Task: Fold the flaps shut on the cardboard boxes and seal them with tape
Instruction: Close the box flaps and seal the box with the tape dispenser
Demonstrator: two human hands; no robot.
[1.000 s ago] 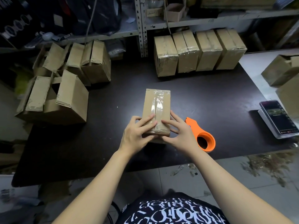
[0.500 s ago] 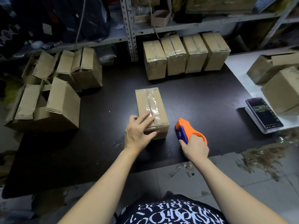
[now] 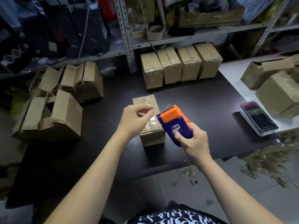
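Cardboard box (image 3: 152, 138) stands at frame centre on the table (image 3: 202, 101), flaps closed, tape (image 3: 149, 125) along its top seam; contents hidden. The right grip (image 3: 194, 141) holds the tape dispenser (image 3: 174, 120) just right of it, likely for another strip. The left grip (image 3: 134, 117) hovers above, fingers curled; whether it pinches tape cannot be told.

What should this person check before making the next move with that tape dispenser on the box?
1. Is the tape dispenser gripped in the right hand: ok.
2. Are the flaps of the box folded shut: ok.
3. Does a tape strip run along the top seam: ok.
4. Does the box sit flat on the table: ok.
5. Is the left hand pinching a loose tape end: cannot tell, it is blurred.
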